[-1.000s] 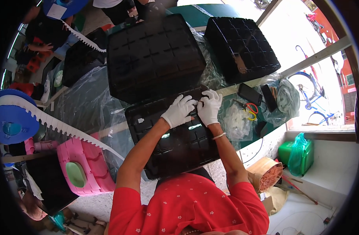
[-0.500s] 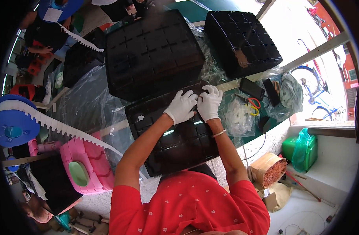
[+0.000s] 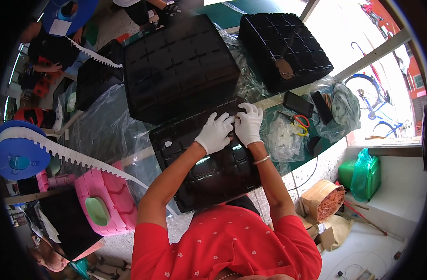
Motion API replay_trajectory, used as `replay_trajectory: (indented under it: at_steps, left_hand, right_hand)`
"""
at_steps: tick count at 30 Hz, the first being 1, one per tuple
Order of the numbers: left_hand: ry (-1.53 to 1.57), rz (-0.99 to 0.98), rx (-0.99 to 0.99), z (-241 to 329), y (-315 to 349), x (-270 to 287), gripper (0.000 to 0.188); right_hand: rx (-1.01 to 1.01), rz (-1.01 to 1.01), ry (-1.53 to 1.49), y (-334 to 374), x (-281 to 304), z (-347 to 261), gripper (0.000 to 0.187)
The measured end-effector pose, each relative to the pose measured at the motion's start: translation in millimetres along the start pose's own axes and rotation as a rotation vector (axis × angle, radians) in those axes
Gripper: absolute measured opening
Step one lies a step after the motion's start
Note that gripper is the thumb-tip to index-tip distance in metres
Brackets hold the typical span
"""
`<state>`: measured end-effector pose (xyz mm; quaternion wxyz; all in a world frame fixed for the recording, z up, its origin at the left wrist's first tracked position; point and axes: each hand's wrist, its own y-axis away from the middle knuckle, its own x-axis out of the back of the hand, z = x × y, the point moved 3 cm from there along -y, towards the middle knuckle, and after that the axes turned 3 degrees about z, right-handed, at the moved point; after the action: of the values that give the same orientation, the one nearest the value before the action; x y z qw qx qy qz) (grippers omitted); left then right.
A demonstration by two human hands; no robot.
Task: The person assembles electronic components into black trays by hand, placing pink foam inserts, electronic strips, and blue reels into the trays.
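A glossy black moulded tray-like shell [image 3: 213, 177] with a grid of raised blocks lies in front of me, its near edge by my waist. Both hands wear white gloves and meet at the shell's far right part. My left hand [image 3: 215, 134] rests on it with bent fingers, their tips drawn in beside the other hand. Just right of it, my right hand [image 3: 249, 124] is curled, with thumb and fingertips closed in toward the shell. Whatever lies between the fingertips is too small or hidden to name. A small white piece [image 3: 167, 144] sits near the shell's left corner.
Beyond stand a large black moulded case [image 3: 180, 65] and a smaller one [image 3: 288, 51]. At right lie red-and-yellow scissors [image 3: 301, 125], a bag of small white parts [image 3: 283, 140] and a black phone-like slab [image 3: 298, 104]. A toothed white strip [image 3: 83, 161] hangs from a blue reel at left.
The view has shifted slightly. Both hands stay at nearly the same place on the black shell, with only slight finger movement.
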<state>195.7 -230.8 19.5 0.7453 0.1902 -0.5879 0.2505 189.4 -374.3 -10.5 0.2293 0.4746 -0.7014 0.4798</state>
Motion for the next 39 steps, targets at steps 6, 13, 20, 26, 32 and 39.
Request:
replay_trajectory:
  at_steps: [6,13,20,26,32,39]
  left_hand:
    - [0.081,0.005,0.050,-4,-10,8,0.044]
    - [-0.007,-0.004,0.015,1,-3,0,0.038]
    - [0.041,0.026,0.048,1,-3,2,0.043]
    - [0.057,0.013,0.029,3,0,-2,0.044]
    - [0.136,0.130,0.064,-6,5,-9,0.037]
    - [0.181,0.143,0.066,-9,13,-12,0.036]
  right_hand:
    - [-0.012,-0.025,-0.041,1,2,2,0.006]
    - [-0.013,-0.021,-0.027,1,2,0,0.007]
    - [0.003,-0.019,-0.025,0,4,-1,0.010]
    - [-0.006,-0.021,-0.019,0,4,1,0.009]
    - [-0.056,-0.012,0.029,-1,3,-5,0.008]
    - [-0.088,0.060,0.134,-3,1,-14,0.006]
